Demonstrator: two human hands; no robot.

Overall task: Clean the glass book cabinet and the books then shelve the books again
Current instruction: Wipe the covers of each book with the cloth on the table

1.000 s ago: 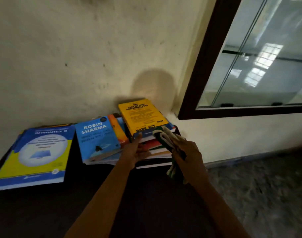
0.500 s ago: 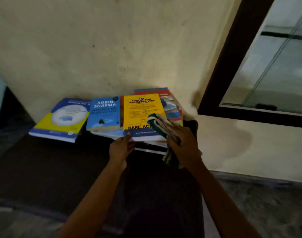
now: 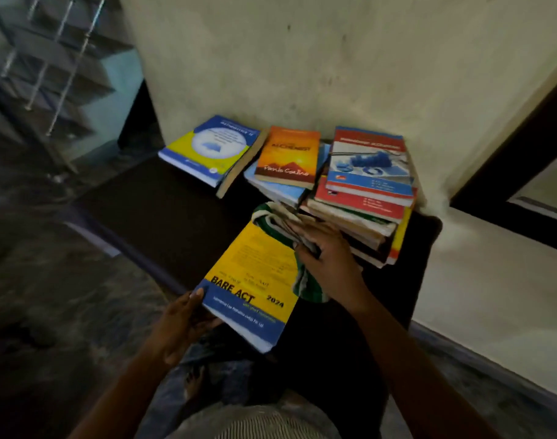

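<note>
**Yellow book off the stack, cloth on its cover**

The yellow book (image 3: 252, 277), with "BARE ACT" printed across its lower cover, is held tilted in front of the person, above the dark mat (image 3: 163, 210), with its far end towards the stack of books (image 3: 362, 213). The left hand (image 3: 182, 324) has it by the near left corner: the thumb lies on top of the cover and the fingers go underneath, a closed grip on the book. The right hand (image 3: 328, 261) reaches in from the right with its fingers curled over a bunched green and white cloth (image 3: 272, 218). Its grip is closed on the cloth, which it presses on the upper right part of the cover, and one end of the cloth hangs down below the palm.

Half a second ago the yellow book lay flat on top of the stack by the wall (image 3: 302, 58), with the left hand at its near edge. Now it is off the stack and nearer the person, and a red and blue book tops the pile. The cloth was on the same cover then, in the same hand.

An orange book (image 3: 288, 156) lies left of the stack, and a blue and yellow book (image 3: 210, 147) lies further left. The dark frame of the cabinet (image 3: 521, 144) shows at the right edge, and a staircase (image 3: 49, 64) at the upper left.
</note>
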